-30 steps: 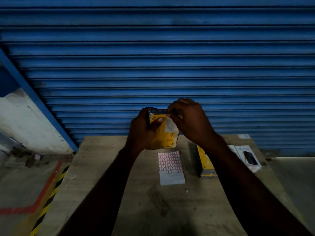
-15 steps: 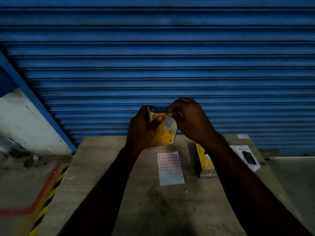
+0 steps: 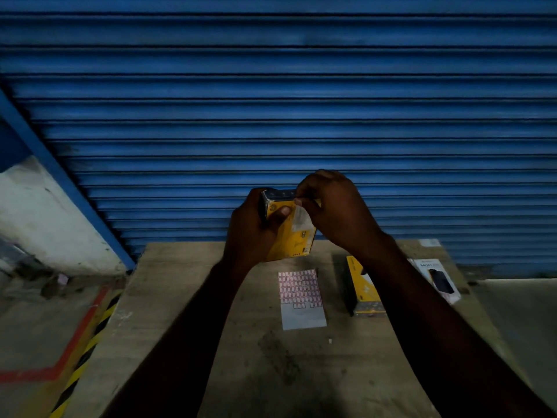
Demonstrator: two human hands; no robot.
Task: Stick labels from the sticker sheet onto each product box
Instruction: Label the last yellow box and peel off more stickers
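Head camera, at the counter (image 3: 211, 342) before a blue shutter (image 3: 271, 101): your left grip (image 3: 250, 233) is wrapped round a yellow product box (image 3: 297, 245), thumb across its face. It holds the box upright in the air above the counter's far edge so the face turns toward you. Your right grip (image 3: 334, 209) pinches a pale label (image 3: 301, 220) at the box's upper edge, fingertips closed on it, apparently pressing it down; whether it is fully stuck cannot be told. The sticker sheet (image 3: 301, 297) lies flat mid-counter, just below the raised box, within easy reach for the next peel. Toward the right edge lie a second yellow box (image 3: 363, 294) and, beyond it, a white box (image 3: 437, 279), probably waiting their turn.
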